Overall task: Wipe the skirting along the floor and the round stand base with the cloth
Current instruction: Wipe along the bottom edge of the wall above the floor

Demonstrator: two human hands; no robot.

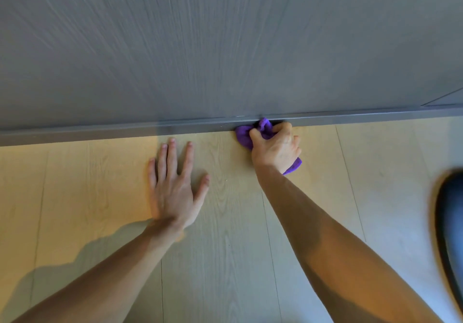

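Note:
A grey skirting (125, 131) runs across the view where the grey wood-grain wall meets the floor. My right hand (276, 148) is shut on a bunched purple cloth (260, 129) and presses it against the skirting right of centre. Part of the cloth sticks out under the wrist. My left hand (172, 184) lies flat on the floor with fingers spread, a little short of the skirting and left of the cloth. A dark round shape, probably the stand base (451, 227), shows blurred at the right edge.
The floor (225, 260) is pale wood-look planks running away from me. The grey wall panel (200, 47) fills the upper half. A seam or corner in the wall shows at the far right (443, 101).

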